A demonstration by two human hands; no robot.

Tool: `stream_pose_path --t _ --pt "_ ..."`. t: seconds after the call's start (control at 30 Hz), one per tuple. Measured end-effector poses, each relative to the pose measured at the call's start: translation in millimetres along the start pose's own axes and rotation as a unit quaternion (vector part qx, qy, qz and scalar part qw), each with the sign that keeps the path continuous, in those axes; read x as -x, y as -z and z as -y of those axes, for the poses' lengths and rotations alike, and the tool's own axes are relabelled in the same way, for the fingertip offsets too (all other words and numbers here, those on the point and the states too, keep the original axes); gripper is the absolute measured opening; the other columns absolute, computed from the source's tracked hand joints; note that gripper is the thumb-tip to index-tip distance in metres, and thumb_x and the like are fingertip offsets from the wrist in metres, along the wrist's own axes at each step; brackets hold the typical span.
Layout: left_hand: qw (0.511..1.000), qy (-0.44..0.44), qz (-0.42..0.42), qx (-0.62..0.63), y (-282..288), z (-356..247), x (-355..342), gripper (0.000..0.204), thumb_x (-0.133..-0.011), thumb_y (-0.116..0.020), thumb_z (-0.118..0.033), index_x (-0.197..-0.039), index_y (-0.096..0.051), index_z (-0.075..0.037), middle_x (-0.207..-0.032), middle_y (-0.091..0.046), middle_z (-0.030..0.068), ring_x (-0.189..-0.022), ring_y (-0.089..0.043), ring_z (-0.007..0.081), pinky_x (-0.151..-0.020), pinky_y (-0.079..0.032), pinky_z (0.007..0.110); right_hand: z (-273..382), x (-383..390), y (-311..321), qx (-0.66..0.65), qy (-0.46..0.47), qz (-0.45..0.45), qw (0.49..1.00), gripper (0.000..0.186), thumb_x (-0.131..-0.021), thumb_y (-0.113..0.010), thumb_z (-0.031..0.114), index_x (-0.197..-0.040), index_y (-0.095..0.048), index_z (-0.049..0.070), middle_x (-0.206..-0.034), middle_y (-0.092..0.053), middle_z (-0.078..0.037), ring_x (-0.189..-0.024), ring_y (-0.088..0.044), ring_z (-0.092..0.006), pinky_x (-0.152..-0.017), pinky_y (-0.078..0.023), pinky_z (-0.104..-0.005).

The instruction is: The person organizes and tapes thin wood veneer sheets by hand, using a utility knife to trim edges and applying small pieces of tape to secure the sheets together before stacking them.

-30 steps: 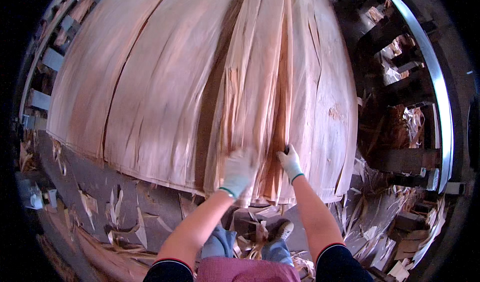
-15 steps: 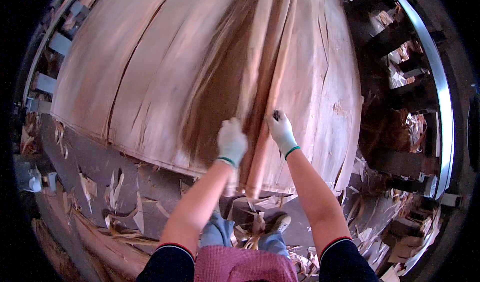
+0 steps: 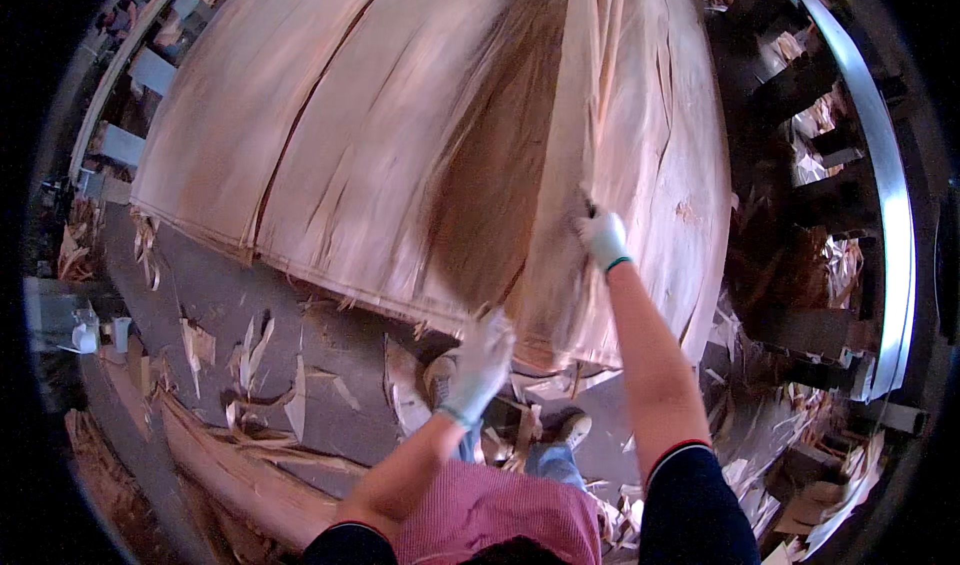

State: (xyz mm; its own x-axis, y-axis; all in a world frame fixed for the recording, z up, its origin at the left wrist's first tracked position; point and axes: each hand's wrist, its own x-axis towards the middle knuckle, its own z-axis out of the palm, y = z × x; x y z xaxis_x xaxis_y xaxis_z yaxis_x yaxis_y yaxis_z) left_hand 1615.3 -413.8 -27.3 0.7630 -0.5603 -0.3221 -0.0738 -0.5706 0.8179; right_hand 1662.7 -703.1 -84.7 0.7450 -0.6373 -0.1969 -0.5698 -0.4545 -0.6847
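Large, thin sheets of wood veneer (image 3: pixel 360 165) lie in a broad stack before me, split lengthwise in places. Between two pale sheets runs a long, darker brown strip (image 3: pixel 490 165). To its right lies a narrow pale veneer strip (image 3: pixel 557 195). My right hand (image 3: pixel 604 238), in a white glove with a green cuff, is closed around a small dark tool whose kind I cannot make out, over the right part of the veneer. My left hand (image 3: pixel 482 365), also gloved, is beside the stack's near edge; motion smears its fingers.
Torn veneer scraps (image 3: pixel 250 355) litter the grey floor, with a larger curled piece (image 3: pixel 240 470) at lower left. A shiny metal rail (image 3: pixel 885 185) curves along the right, beside dark beams (image 3: pixel 790 85). My shoe (image 3: pixel 574 431) stands close to the stack's near edge.
My left hand has come back toward me, off the veneer's near end. My right hand has moved slightly right and away from me. The folded strip between them now lies flatter and wider.
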Motion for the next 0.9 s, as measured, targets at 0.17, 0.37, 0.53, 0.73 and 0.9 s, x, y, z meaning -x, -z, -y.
stream_pose_path --t 0.17,0.37,0.53,0.73,0.9 --pt "0.994 0.063 0.081 -0.021 36 100 120 0.045 -0.095 -0.051 -0.034 -0.122 -0.052 0.002 -0.118 -0.059 0.0225 -0.108 -0.058 0.0347 -0.094 -0.043 0.042 58 72 145 -0.136 -0.047 0.12 0.982 0.037 -0.079 -0.067 0.014 -0.109 -0.061 -0.009 -0.09 -0.067 -0.006 -0.075 -0.06 -0.0129 -0.069 -0.05 -0.0275" --pt "0.911 0.155 0.298 0.238 3 -63 82 0.053 -0.093 -0.059 -0.031 -0.131 -0.047 0.003 -0.121 -0.06 0.0125 -0.109 -0.057 0.0174 -0.095 -0.042 0.027 79 172 274 -0.046 -0.083 0.143 0.985 0.036 -0.08 -0.07 0.016 -0.106 -0.062 -0.008 -0.075 -0.064 -0.007 -0.066 -0.058 -0.0131 -0.058 -0.049 -0.0299" --pt "0.854 0.155 0.31 0.387 -47 -158 45 0.069 -0.095 -0.05 -0.046 -0.145 -0.029 -0.003 -0.141 -0.043 0.0114 -0.127 -0.043 0.0224 -0.106 -0.037 0.037 48 188 246 0.07 0.003 0.019 0.997 0.039 -0.072 -0.065 0.027 -0.103 -0.066 0.003 -0.093 -0.063 -0.026 -0.087 -0.064 -0.0405 -0.075 -0.051 -0.0427" --pt "0.867 0.188 0.213 0.41 -91 -65 26 0.066 -0.092 -0.056 -0.047 -0.138 -0.039 -0.003 -0.127 -0.055 0.0124 -0.111 -0.053 0.0218 -0.094 -0.043 0.034 63 198 177 0.045 -0.04 0.031 0.998 0.034 -0.073 -0.066 0.027 -0.096 -0.066 0.002 -0.088 -0.066 -0.024 -0.086 -0.065 -0.0393 -0.077 -0.051 -0.0454" --pt "0.779 0.238 0.253 0.521 -87 -29 14 0.061 -0.094 -0.051 -0.051 -0.136 -0.046 -0.008 -0.132 -0.053 0.006 -0.115 -0.052 0.02 -0.099 -0.041 0.032 71 190 131 0.06 -0.035 0.041 0.997 0.027 -0.077 -0.064 0.024 -0.094 -0.063 0.003 -0.087 -0.065 -0.025 -0.085 -0.063 -0.042 -0.077 -0.05 -0.0474"
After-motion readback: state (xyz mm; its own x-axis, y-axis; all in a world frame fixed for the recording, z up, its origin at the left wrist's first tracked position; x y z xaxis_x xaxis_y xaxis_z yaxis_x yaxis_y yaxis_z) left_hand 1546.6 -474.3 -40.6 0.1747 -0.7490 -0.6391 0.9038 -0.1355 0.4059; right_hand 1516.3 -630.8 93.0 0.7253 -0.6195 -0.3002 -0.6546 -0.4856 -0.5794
